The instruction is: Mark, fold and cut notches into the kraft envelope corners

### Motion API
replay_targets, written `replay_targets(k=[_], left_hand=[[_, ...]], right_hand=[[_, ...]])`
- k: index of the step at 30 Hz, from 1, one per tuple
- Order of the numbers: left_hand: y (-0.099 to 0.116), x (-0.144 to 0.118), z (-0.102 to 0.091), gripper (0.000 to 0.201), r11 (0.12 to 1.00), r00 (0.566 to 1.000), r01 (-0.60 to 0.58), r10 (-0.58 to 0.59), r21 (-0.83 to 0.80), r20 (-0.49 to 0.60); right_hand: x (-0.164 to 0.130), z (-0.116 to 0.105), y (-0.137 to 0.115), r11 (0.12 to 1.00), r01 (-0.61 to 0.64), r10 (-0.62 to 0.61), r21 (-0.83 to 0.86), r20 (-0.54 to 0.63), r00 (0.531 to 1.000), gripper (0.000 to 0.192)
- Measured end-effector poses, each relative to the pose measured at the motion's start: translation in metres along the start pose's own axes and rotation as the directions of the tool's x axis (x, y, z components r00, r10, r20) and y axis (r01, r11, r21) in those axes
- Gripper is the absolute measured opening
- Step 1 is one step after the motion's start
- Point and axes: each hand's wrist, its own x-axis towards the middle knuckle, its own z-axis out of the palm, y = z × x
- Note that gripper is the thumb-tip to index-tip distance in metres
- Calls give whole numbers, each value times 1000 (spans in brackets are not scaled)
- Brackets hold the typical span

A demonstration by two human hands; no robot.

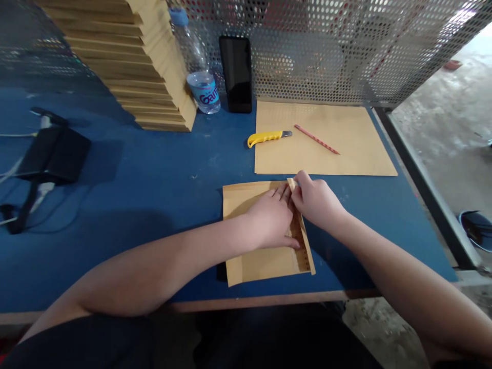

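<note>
My left hand (271, 218) lies flat, fingers spread narrow, pressing the envelope (257, 259) down at the lower middle of the frame. My right hand (317, 202) pinches the flap (303, 241) along the envelope's right edge, fingers closed on its top corner. Above, toward the upper right, a larger sheet (346, 154) lies on the table (154, 195), with a pencil (317, 139) on it and a yellow knife (268, 137) across its left edge. A stack (154, 66), bottle (202, 77) and phone (236, 74) stand at upper middle.
</note>
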Motion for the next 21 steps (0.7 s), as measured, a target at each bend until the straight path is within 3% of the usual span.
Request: replay_targets(k=[3, 8, 13, 21], left_hand=[[0, 0, 1, 118, 1000, 1000, -12, 12, 9, 7], [0, -1, 5, 127, 999, 998, -21, 23, 42, -53], [1, -5, 6, 113, 998, 998, -16, 19, 52, -52], [1, -4, 7, 127, 998, 998, -2, 5, 59, -58]], right_hand=[[-16, 1, -1, 1000, 21, -21, 6, 20, 1000, 26], [-50, 6, -2, 997, 76, -76, 5, 61, 995, 22], [-87, 13, -3, 993, 119, -119, 9, 64, 991, 22], [-142, 23, -6, 972, 233, -233, 18, 11, 972, 28]])
